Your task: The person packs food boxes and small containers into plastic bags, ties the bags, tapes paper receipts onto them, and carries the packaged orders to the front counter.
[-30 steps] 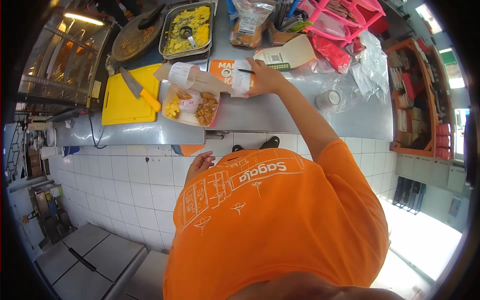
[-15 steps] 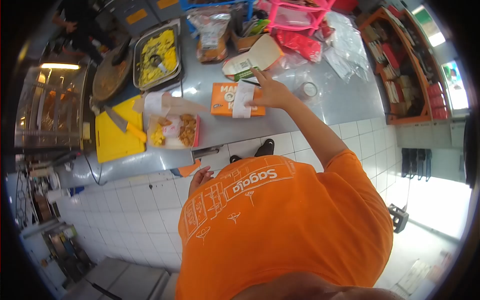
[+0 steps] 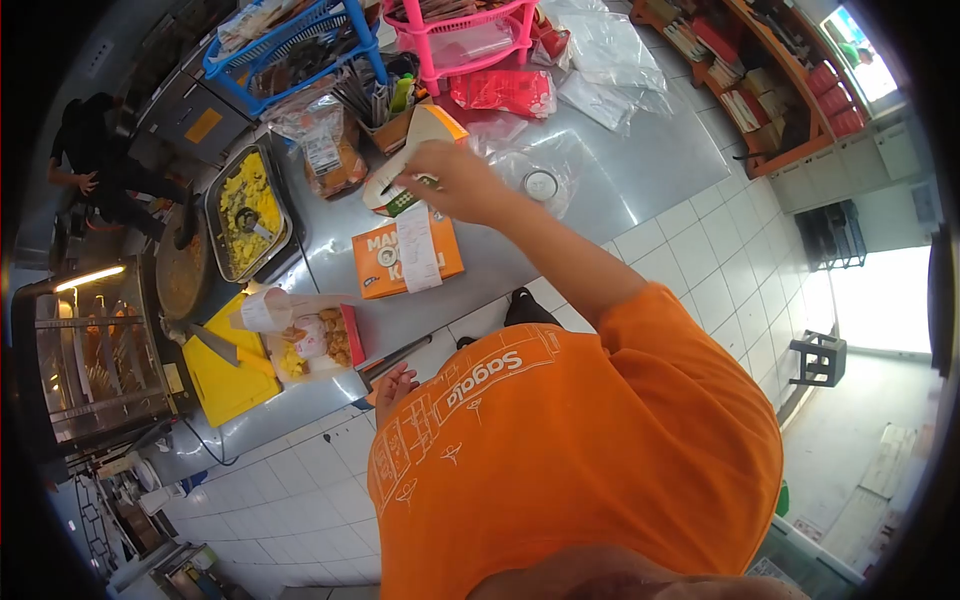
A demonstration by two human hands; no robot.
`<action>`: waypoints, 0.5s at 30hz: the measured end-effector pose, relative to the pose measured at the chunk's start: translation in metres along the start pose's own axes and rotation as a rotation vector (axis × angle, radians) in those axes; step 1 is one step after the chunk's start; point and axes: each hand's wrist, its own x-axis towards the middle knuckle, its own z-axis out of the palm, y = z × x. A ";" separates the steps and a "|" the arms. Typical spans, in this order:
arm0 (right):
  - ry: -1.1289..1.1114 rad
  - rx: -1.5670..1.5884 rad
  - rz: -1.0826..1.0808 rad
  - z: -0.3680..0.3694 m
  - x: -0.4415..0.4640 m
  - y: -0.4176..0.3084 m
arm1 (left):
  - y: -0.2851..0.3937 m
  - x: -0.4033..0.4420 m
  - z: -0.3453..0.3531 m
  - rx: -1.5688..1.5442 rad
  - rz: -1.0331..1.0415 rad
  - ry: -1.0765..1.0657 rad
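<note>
My right hand (image 3: 450, 182) is closed on a dark pen (image 3: 393, 184), over an open paper box (image 3: 405, 165) with a green patterned edge. Just below lies a closed orange box (image 3: 375, 262) with a white receipt (image 3: 419, 252) on its top. My left hand (image 3: 397, 384) hangs by the counter's front edge, fingers partly curled, nothing visible in it. Beside it on the counter, an open box holds fried pieces (image 3: 337, 345), yellow food (image 3: 293, 362) and a white wrapped bundle (image 3: 311, 338); a receipt (image 3: 264, 311) is on its raised lid.
A knife (image 3: 220, 348) lies on a yellow board (image 3: 213, 390). Behind are a tray of yellow food (image 3: 246, 200), a bagged brown item (image 3: 335, 160), blue (image 3: 290, 50) and pink racks (image 3: 480, 45). A can (image 3: 540, 185) stands right. Another person (image 3: 100, 160) stands far left.
The view has swung to the right. My right hand has left the orange box's receipt and moved up to the open paper box, with the pen still in it.
</note>
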 end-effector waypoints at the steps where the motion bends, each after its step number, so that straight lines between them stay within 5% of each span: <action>1: 0.180 0.149 0.150 -0.024 -0.017 -0.001 | 0.001 0.000 0.009 0.009 -0.021 0.001; 4: 0.654 0.316 0.345 -0.100 -0.061 0.078 | -0.004 0.011 0.027 -0.013 -0.083 0.021; 6: 0.729 0.069 0.487 -0.145 -0.087 0.164 | 0.003 0.017 0.045 0.002 -0.066 0.046; 10: 0.235 -0.508 0.839 -0.188 -0.131 0.338 | 0.005 0.028 0.099 -0.059 -0.008 0.127; 13: 0.273 -0.855 0.507 -0.187 -0.136 0.463 | 0.015 0.039 0.153 -0.079 -0.036 0.207; 15: 0.256 -0.773 0.432 -0.199 -0.119 0.468 | 0.030 0.037 0.207 -0.097 -0.053 0.219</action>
